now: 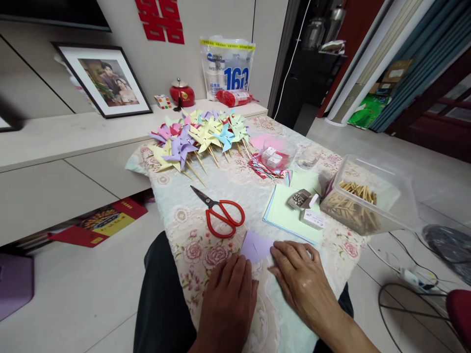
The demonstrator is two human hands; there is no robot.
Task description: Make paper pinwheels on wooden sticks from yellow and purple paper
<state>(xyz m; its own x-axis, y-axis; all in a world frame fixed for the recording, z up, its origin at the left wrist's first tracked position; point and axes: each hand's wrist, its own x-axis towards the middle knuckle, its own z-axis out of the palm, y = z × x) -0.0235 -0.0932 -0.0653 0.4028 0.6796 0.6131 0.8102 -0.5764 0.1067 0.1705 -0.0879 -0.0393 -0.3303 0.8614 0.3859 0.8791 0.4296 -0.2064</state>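
A sheet of purple paper (256, 246), with a short dark line or slit near its middle, lies on the flowered tablecloth close to me. My left hand (231, 294) has its fingers held together, their tips pressing the paper's lower left edge. On the right corner rest the fingertips of my right hand (303, 277), its thumb a little apart on the cloth; both hands hold the sheet against the table. Red-handled scissors (222, 215) lie just beyond, blades partly apart. To the right is a stack of pale green and blue paper (279, 208).
Several paper pinwheels (200, 135) on sticks fill the far left. On the paper stack sit an opened small box of metal pieces (300, 198) and a white box (312, 218). A clear tub (353, 215) of short wooden sticks stands right, and colourful strips (263, 169) lie behind.
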